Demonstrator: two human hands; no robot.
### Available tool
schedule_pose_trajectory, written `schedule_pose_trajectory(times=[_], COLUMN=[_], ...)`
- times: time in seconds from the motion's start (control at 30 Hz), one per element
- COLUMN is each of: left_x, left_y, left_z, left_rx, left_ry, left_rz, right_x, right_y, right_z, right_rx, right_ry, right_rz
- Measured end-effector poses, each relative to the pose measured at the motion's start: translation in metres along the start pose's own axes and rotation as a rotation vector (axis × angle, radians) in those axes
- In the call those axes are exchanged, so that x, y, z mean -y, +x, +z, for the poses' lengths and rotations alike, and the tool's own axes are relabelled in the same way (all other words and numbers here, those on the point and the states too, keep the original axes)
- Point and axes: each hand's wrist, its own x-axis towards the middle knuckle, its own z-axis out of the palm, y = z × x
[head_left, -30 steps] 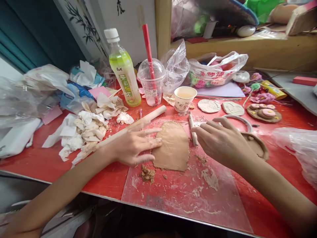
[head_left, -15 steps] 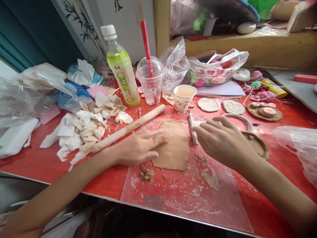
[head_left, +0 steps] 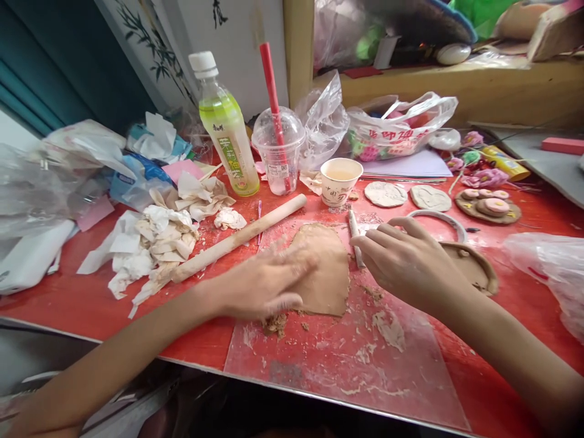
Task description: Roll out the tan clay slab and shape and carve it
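Note:
My left hand reaches over the left part of a flat brown clay slab. Its fingers are stretched out and smeared by motion, with nothing seen in them. My right hand is beside the slab's right edge, its fingers bent and close together. Their tips close over a short clay-smeared stick, whose ends show past them; the thumb is mostly hidden. A long wooden rolling pin lies at an angle beyond my left hand. Brown clay crumbs sit below the slab.
Crumpled tissues heap up on the left. A green drink bottle, a lidded plastic cup and a paper cup stand behind. Clay discs, a white ring and a rimmed clay piece lie on the right.
My left hand has shifted slightly right and toward me over the slab, now partly covering the crumbs. My right hand stays at the stick. The whole view has shifted slightly.

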Motion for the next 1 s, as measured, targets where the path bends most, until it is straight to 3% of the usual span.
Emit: schedule_pose_trajectory(times=[0.07,0.1,0.2,0.27,0.4,0.43,0.57,0.6,0.77,0.9,0.97,1.0], left_x=[-0.003,-0.002,0.003,0.004,-0.004,-0.004,0.003,0.002,-0.011,-0.002,0.001,0.0], left_y=[0.0,0.0,-0.004,-0.007,-0.009,-0.009,-0.009,-0.01,-0.012,-0.016,-0.017,-0.017], left_z=[0.0,0.0,-0.001,-0.002,-0.003,-0.002,-0.001,-0.001,-0.004,-0.005,-0.005,-0.004], left_rx=[0.079,0.089,0.002,-0.023,0.104,0.108,-0.004,-0.004,0.112,0.083,0.102,0.119], left_ry=[-0.044,-0.048,0.017,0.038,-0.067,-0.07,0.03,0.035,-0.044,0.032,0.031,0.013], left_rz=[0.144,0.15,-0.07,-0.127,0.19,0.197,-0.113,-0.135,0.212,-0.027,-0.024,0.043], right_x=[0.0,0.0,0.0,-0.001,-0.002,-0.002,-0.002,-0.001,-0.001,-0.002,-0.002,-0.002], right_y=[0.0,0.0,0.0,0.001,0.001,0.001,0.0,0.0,0.001,0.002,0.001,0.001], right_z=[0.0,0.0,0.0,0.0,0.0,0.0,0.001,0.001,0.001,0.001,0.001,0.002], right_rx=[-0.008,-0.007,0.002,0.002,0.001,0.005,0.016,0.013,0.005,0.012,0.017,0.021], right_ry=[0.005,0.006,0.005,0.005,-0.006,-0.01,-0.013,-0.011,-0.005,-0.013,-0.013,-0.013], right_rz=[-0.004,-0.005,-0.001,0.002,0.006,0.007,0.011,0.01,0.012,0.02,0.02,0.018])
